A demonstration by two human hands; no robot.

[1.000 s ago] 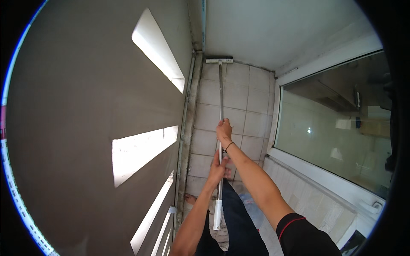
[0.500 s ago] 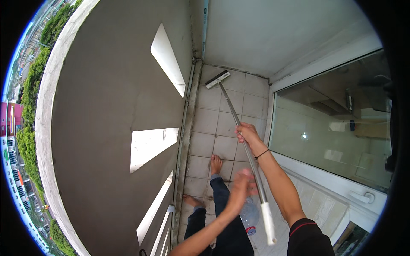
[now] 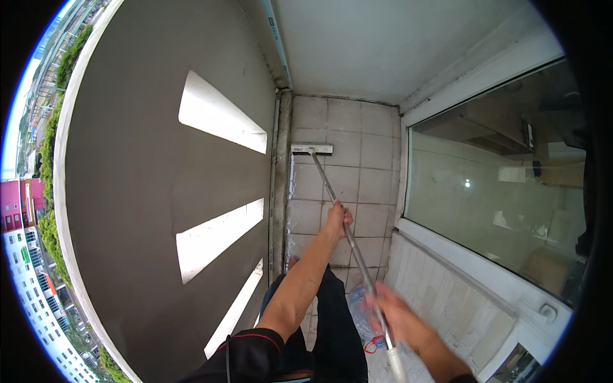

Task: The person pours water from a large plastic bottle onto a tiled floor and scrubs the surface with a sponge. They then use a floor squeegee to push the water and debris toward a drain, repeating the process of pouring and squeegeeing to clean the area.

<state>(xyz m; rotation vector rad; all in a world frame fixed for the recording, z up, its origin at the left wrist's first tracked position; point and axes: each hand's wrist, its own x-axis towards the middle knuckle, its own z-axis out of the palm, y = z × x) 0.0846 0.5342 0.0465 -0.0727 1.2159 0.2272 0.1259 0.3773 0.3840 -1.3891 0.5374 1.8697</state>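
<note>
A long metal-poled floor brush (image 3: pixel 331 190) slants across the tiled floor, with a white grip at its near end. Its wide white head (image 3: pixel 312 149), dark along one edge, rests on the tiles beside the left-hand curb. My left hand (image 3: pixel 339 216) is closed round the middle of the pole. Lower down, my right hand (image 3: pixel 402 316) is at the pole just above the white grip, smeared by motion; whether its fingers close on it cannot be made out. Behind that hand is a clear plastic bottle (image 3: pixel 359 313) with a red part, partly hidden.
A grey balcony wall (image 3: pixel 128 179) with slanted openings runs along the left. On the right is a white-framed glass window (image 3: pixel 491 185) above a light tiled wall (image 3: pixel 440 287). A pale wall (image 3: pixel 357 51) closes the far end. White patches (image 3: pixel 292 182) mark the floor's left edge.
The brush head has come nearer and turned. My left hand, formerly blurred near the pole's lower part, now grips its middle. My right hand has left that spot and moved down toward the grip.
</note>
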